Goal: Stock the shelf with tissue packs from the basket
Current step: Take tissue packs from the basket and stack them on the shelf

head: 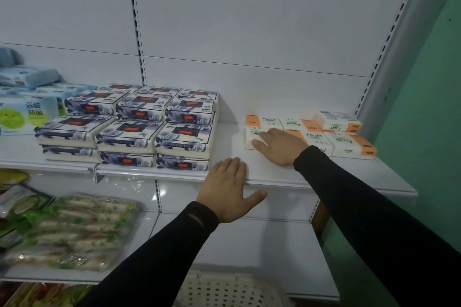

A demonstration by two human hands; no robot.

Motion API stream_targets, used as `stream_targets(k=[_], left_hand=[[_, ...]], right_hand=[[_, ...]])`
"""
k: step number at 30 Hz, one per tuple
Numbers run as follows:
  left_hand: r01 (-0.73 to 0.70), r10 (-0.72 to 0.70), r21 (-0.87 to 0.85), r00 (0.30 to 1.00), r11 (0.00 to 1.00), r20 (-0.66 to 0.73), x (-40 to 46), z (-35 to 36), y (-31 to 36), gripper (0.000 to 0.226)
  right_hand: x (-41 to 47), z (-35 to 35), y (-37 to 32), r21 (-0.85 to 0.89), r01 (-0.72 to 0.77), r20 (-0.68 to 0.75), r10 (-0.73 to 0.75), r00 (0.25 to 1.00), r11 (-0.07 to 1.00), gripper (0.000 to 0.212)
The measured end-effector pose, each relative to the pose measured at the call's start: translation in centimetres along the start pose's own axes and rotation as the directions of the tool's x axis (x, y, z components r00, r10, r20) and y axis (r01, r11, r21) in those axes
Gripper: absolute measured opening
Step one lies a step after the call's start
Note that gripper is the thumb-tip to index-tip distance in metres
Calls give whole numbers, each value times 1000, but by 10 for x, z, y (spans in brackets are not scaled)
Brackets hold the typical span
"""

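Six orange-and-white tissue packs (321,129) already on shelf (349,177). Right hand (279,147) flat, fingers straight, pressing nearest pack; left hand (230,188) open on shelf edge. Basket (229,289) contents unseen.

The scene is dim and evenly lit, with a cool grey cast over the white back panel (249,20). Light seems to fall from above and in front, since soft shadows lie under the shelf (349,177) lip and just beside the left grip (230,188). Glare shows as small bright patches on the clear wrapping of the green packs (74,229), low and left of that grip. Those packs and the far left edge are blurred. Wide-angle distortion bends the slotted uprights (136,20) and tilts the shelf edges outward. The black sleeves (374,219) lose nearly all detail. Print on the orange packs (344,143), right of the right grip (277,144), stays legible.
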State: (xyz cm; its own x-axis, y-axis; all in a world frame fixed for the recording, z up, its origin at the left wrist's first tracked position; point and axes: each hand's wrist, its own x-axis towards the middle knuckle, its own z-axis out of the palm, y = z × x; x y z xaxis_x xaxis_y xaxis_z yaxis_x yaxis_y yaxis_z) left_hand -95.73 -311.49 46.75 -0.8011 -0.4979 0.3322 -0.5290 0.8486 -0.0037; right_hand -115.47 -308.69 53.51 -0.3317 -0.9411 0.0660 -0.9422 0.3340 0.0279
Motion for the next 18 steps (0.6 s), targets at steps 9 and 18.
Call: stream_targets(k=[9, 18], left_hand=[[-9, 9, -11, 1000, 1000, 12, 0, -2, 0, 105], [-69, 77, -229, 997, 971, 24, -10, -15, -5, 79]], right_hand=[[-3, 2, 9, -7, -7, -26, 7, 1000, 1000, 67], [-79, 14, -4, 267, 201, -388, -85, 918, 942, 55]])
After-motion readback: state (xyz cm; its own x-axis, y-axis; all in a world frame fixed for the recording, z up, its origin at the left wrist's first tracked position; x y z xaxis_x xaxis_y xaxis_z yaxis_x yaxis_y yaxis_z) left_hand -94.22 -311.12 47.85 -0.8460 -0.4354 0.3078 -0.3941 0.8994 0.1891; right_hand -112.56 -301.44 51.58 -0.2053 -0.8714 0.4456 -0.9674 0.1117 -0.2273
